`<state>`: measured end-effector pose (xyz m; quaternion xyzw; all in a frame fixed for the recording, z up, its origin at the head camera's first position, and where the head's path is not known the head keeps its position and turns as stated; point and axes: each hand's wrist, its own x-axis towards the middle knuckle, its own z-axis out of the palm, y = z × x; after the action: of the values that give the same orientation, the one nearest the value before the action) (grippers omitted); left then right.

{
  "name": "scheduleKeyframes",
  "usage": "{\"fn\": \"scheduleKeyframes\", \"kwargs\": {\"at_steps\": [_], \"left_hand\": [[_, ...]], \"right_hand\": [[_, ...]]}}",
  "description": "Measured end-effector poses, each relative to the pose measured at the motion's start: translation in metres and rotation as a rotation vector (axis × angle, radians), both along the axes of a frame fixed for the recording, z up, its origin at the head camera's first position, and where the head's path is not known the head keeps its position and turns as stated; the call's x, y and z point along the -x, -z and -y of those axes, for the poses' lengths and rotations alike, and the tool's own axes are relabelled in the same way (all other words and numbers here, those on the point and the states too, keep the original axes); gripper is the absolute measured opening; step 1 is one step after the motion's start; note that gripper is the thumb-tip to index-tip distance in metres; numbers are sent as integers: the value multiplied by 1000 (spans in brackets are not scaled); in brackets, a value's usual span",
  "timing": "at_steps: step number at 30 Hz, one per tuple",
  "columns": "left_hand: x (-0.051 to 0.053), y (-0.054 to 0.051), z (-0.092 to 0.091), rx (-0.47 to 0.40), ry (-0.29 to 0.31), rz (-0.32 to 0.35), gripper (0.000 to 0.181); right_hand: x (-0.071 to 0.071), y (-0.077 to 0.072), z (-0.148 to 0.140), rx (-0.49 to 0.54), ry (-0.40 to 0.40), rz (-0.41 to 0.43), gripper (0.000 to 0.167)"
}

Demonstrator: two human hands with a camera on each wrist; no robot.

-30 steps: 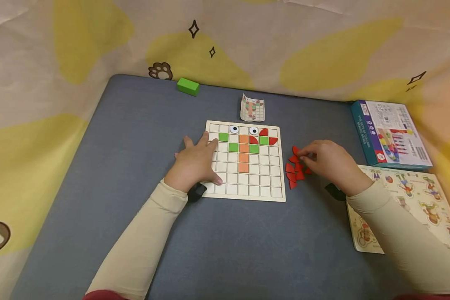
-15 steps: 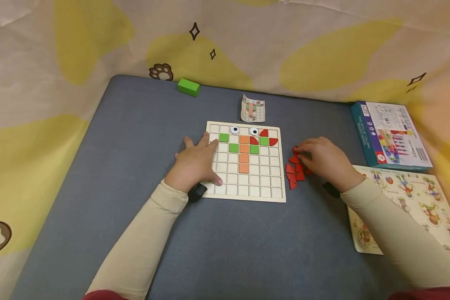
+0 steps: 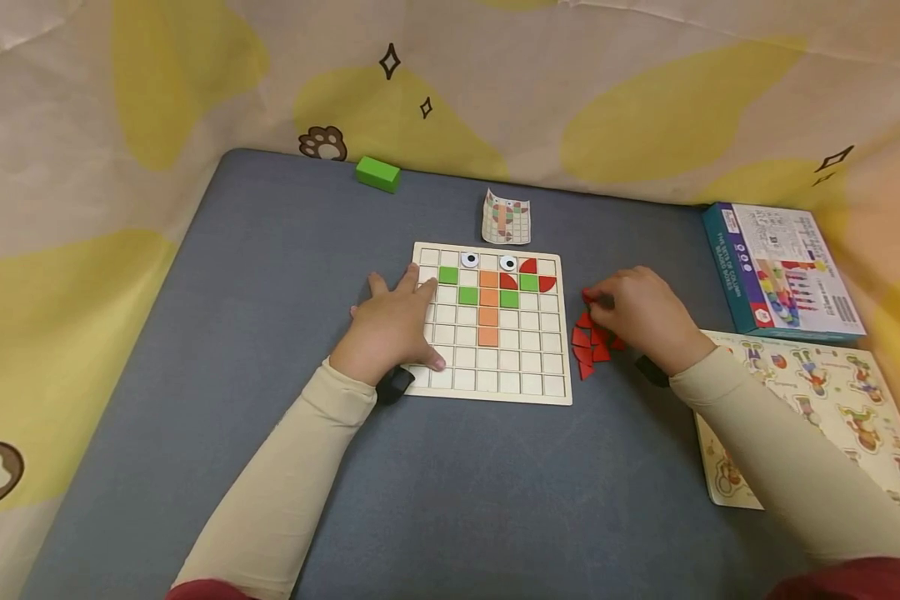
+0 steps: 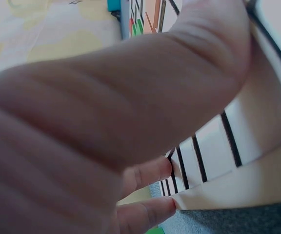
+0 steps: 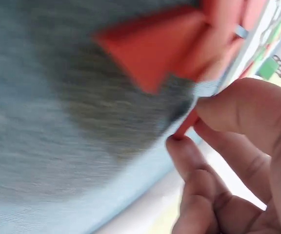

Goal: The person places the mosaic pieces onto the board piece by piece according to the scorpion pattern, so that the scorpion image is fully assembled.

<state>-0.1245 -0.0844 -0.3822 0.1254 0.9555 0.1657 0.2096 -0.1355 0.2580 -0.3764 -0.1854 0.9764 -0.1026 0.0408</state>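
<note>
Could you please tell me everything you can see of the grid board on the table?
The grid board is pale, thin and roughly square, with a wood-like rim and gridded white cells. It lies flat on the table. On it sit two eye pieces, four orange squares, four green squares and three red quarter-rounds; the lowest visible cells are bare. The left hand touches its left side, hiding some cells.
</note>
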Motion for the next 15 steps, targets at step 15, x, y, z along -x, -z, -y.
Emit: {"fn": "scheduleKeyframes", "kwargs": {"at_steps": [15], "left_hand": [[1, 2, 0, 22, -3, 7, 126]], "right_hand": [[-10, 5, 128, 154, -409, -136, 7]]}}
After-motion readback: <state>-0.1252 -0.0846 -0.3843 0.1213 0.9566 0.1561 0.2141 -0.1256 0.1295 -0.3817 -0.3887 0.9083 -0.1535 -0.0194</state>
